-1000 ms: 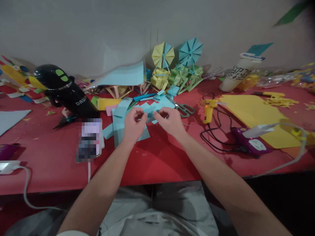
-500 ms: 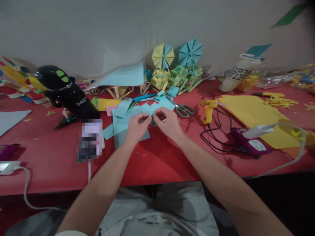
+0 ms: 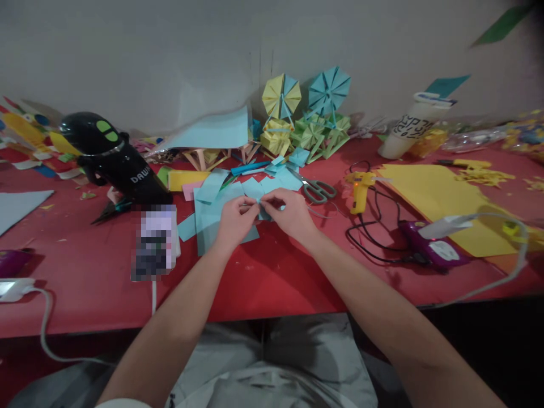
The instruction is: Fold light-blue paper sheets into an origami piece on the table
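Between my fingertips is a small piece of light blue paper [image 3: 264, 214], mostly covered by the fingers; its folds are too small to make out. My left hand [image 3: 238, 220] pinches it from the left with thumb and forefinger. From the right, my right hand [image 3: 289, 212] pinches the same piece, and the fingertips of both hands nearly meet. Under and behind the hands lie light blue paper sheets [image 3: 208, 224] and several cut blue pieces [image 3: 253, 187]. Scissors with grey-green handles [image 3: 319, 191] rest just beyond my right hand.
Folded paper lanterns [image 3: 280, 133] stand by the wall. At right are a yellow glue gun [image 3: 360, 191], a purple power strip [image 3: 431, 246], yellow paper [image 3: 442, 198] and a white cup [image 3: 412, 126]. At left are a black bottle [image 3: 119, 158], pliers [image 3: 111, 211] and a phone [image 3: 155, 243].
Both hands stay at the same spot. My right fingertips have shifted slightly left, closer to the left ones, and the blue piece now shows less above the fingers.
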`<action>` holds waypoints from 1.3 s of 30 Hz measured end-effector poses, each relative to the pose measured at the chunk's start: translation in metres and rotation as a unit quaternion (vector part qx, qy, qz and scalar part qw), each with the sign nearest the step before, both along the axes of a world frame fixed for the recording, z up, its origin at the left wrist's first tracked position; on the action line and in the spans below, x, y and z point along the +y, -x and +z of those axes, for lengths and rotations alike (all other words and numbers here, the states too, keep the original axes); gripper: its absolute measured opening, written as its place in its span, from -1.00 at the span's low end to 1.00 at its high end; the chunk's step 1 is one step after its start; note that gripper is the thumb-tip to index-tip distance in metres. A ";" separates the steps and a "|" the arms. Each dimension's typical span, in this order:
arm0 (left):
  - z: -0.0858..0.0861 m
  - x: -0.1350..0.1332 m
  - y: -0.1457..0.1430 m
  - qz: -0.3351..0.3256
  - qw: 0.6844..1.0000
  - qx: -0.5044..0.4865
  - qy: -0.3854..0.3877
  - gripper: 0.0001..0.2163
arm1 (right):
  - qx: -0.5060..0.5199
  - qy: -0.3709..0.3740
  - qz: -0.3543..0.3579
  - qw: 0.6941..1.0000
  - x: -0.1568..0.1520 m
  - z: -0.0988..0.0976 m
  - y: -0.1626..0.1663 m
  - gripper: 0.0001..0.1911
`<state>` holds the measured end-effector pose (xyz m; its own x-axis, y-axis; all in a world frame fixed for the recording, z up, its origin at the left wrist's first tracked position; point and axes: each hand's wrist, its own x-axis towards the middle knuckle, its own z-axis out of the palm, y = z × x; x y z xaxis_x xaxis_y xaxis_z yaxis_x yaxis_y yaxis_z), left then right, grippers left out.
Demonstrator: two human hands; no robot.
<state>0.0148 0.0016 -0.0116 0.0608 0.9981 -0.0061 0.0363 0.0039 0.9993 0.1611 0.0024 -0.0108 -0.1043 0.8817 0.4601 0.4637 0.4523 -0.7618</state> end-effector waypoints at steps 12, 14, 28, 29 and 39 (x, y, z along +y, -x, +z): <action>-0.001 0.002 0.000 0.017 0.999 0.031 0.022 -0.92 | -0.050 -0.037 0.019 0.998 0.000 0.001 0.000 -0.86; 0.000 0.002 0.000 0.023 0.999 0.021 0.022 -0.92 | -0.050 -0.044 0.024 0.997 -0.001 0.001 0.000 -0.85; 0.014 0.009 0.008 0.075 0.961 -0.228 0.140 -0.86 | -0.171 -0.124 0.064 0.975 -0.002 -0.001 0.000 -0.71; 0.015 0.009 0.009 0.076 0.960 -0.228 0.142 -0.84 | -0.177 -0.129 0.071 0.973 -0.002 -0.001 0.000 -0.69; 0.014 0.011 0.013 0.060 0.972 -0.163 0.158 -0.76 | -0.177 -0.124 0.093 0.972 0.007 -0.006 -0.004 -0.53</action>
